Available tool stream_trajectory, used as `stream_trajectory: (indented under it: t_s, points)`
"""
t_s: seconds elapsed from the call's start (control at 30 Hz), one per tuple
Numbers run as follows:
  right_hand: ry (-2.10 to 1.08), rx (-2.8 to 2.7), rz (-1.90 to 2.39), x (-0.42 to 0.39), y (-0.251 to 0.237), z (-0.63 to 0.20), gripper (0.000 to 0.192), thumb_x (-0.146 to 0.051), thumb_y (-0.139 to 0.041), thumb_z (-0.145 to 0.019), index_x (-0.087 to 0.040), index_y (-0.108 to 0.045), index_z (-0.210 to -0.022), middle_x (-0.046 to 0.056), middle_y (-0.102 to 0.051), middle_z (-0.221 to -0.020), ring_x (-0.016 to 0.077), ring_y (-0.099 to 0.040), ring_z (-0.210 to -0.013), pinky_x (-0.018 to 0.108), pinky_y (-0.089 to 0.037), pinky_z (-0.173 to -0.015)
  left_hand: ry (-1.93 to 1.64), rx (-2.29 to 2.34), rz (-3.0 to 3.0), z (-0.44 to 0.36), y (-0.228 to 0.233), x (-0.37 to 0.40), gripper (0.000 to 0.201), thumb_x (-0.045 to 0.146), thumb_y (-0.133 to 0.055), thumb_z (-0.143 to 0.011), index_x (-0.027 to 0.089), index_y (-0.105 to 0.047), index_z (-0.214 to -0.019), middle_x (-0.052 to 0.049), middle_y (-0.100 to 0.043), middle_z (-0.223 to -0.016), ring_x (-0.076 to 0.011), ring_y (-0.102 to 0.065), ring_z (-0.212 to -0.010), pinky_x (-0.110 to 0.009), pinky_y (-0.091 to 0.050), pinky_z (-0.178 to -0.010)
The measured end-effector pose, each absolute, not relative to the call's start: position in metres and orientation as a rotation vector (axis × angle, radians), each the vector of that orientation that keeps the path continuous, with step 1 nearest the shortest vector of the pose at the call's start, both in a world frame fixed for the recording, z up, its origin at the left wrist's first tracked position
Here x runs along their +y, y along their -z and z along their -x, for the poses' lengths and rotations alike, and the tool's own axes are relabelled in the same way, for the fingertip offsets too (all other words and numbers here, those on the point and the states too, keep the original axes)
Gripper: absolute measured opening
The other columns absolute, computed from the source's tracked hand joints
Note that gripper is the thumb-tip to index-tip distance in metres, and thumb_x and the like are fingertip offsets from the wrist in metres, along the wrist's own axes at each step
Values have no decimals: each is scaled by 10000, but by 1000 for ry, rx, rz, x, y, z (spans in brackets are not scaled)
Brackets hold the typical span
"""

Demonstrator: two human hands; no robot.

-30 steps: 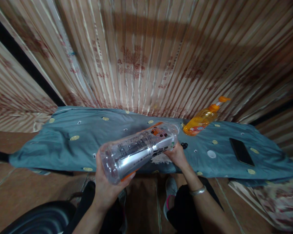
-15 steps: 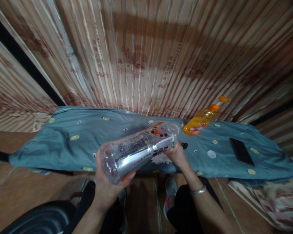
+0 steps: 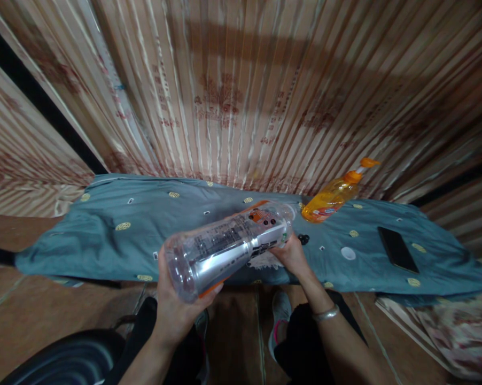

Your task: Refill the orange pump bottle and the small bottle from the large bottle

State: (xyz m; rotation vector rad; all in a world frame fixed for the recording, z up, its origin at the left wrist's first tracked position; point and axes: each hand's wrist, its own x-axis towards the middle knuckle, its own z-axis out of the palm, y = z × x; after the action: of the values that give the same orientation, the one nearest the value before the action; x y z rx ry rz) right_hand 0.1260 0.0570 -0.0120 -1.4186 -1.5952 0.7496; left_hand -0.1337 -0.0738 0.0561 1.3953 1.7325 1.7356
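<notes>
A large clear plastic bottle (image 3: 228, 248) with a silver and orange label lies tilted across both hands, above the cloth. Its base points to the lower left and its neck to the upper right. My left hand (image 3: 177, 302) is wrapped round the base end. Farther along, my right hand (image 3: 289, 254) grips the underside near the neck, its fingers partly hidden by the bottle. Beneath the bottle, a whitish frayed piece (image 3: 265, 261) shows in part on the cloth. Small black objects (image 3: 303, 239) lie just beyond my right hand.
A teal patterned cloth (image 3: 105, 230) covers the narrow table. On it, an orange pump bottle (image 3: 329, 199) stands at the back right, with a white disc (image 3: 348, 253) and a black phone (image 3: 397, 249) nearer. Striped curtains (image 3: 241, 96) hang behind. A black stool (image 3: 72, 358) is at lower left.
</notes>
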Motion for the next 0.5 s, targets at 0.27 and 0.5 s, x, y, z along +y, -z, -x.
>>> stream_trajectory:
  t_s: [0.27, 0.5]
  points:
    - [-761, -1596, 1395, 57, 14, -127, 547, -450, -818, -642, -161, -662, -1079, 191, -799, -1100, 363, -771, -971, 516, -619, -897, -1742, 1680, -1448, 133, -56, -74, 896, 540, -903, -603, 314, -550, -1395, -91, -729, -1212, -365, -748, -1082, -546, -645, -881]
    - [-760, -1599, 1409, 57, 14, -128, 559, -442, -826, -639, -151, -655, -1084, 195, -797, -1103, 366, -770, -976, 513, -621, -887, -1743, 1706, -1425, 133, -55, -74, 904, 537, -903, -597, 293, -546, -1391, -108, -713, -1198, -388, -741, -1059, -624, -620, -887]
